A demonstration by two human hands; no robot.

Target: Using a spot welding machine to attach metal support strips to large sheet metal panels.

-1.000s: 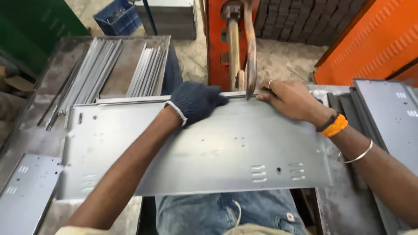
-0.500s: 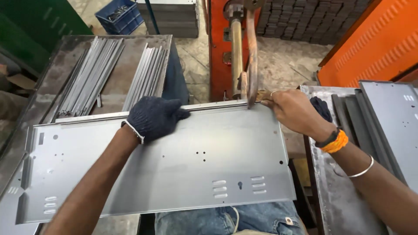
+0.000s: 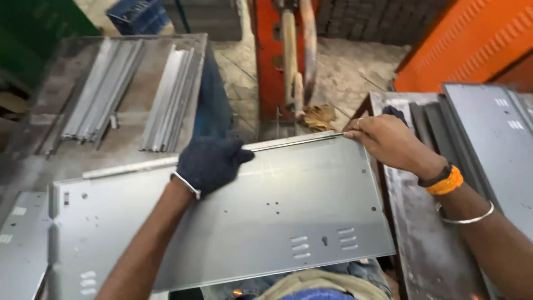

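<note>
A large grey sheet-metal panel [image 3: 233,222] with punched holes and louvre slots lies across my lap. My left hand [image 3: 210,162], in a dark knit glove, presses flat on the panel's far edge near the middle. My bare right hand [image 3: 383,141] pinches the panel's far right corner, beside a thin metal strip [image 3: 166,162] that runs along that far edge. An orange-red spot-welding machine [image 3: 288,61] with vertical arms stands just beyond the panel's far edge.
Bundles of narrow metal strips [image 3: 133,94] lie on a steel table at the left. More grey panels [image 3: 499,150] are stacked on the right bench. Another panel [image 3: 19,244] sits at the lower left. An orange cabinet [image 3: 472,44] and a blue crate [image 3: 136,14] stand behind.
The panel has slid left and tilted, its far edge pulling back from the welder arms. My gloved left hand moved left with it; my right hand shifted to the right corner.
</note>
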